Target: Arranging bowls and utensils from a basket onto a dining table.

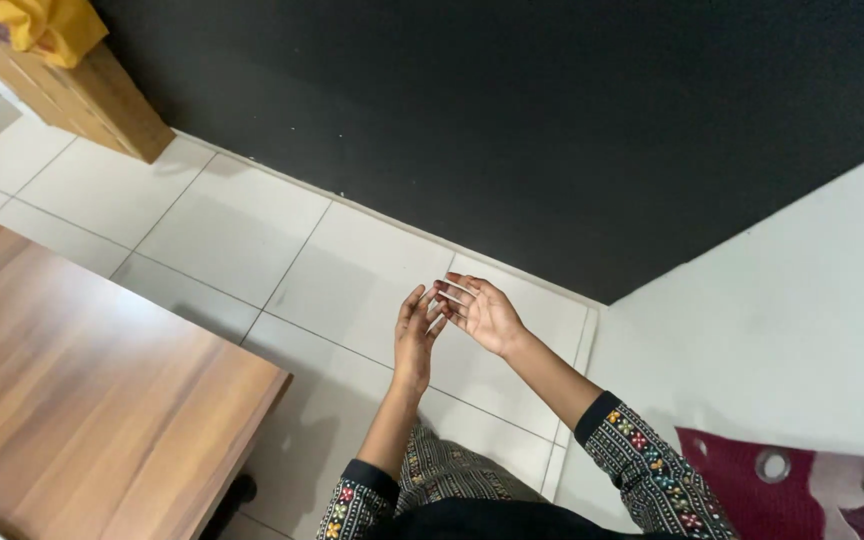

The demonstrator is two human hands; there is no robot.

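My left hand (pixel 416 338) and my right hand (pixel 482 312) are held out in front of me above the white tiled floor (pixel 242 240). Both palms are open with the fingers spread, and the fingertips of the two hands touch or nearly touch. Neither hand holds anything. Dark patterned sleeves with coloured embroidery cover both forearms near the bottom edge of the view.
A wooden table (pixel 72 400) fills the lower left. A wooden cabinet (pixel 82 95) with yellow cloth (pixel 42 25) on top stands at the upper left against a black wall (pixel 552 120). A white wall (pixel 792 300) is on the right, with maroon eyelet curtain fabric (pixel 802 480) below it.
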